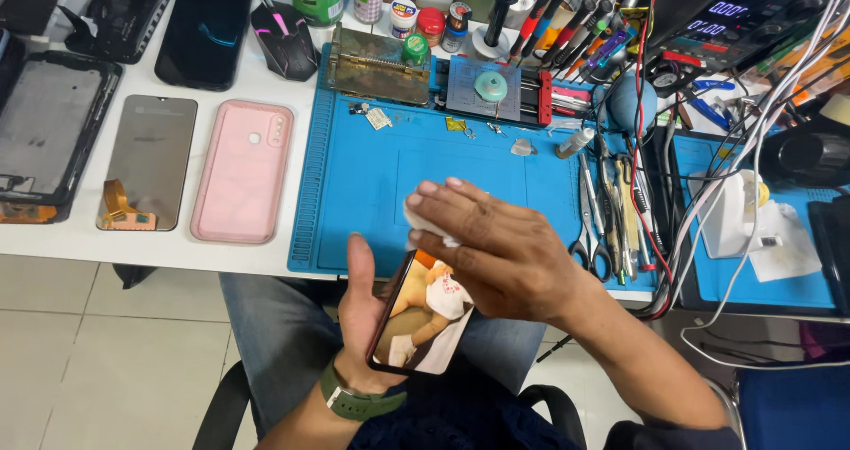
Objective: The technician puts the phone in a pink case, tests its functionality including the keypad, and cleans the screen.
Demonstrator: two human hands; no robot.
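Honestly, with the left hand [367, 313] only cradling the phone [423, 317] while the right hand [496, 246], at one o'clock, pinches a white wipe [423, 223], a hard rub could tip it floorward.

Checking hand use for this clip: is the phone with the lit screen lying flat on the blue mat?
No, the phone is held up in the left hand over the lap, short of the blue mat, while the right hand presses a white wipe to it.
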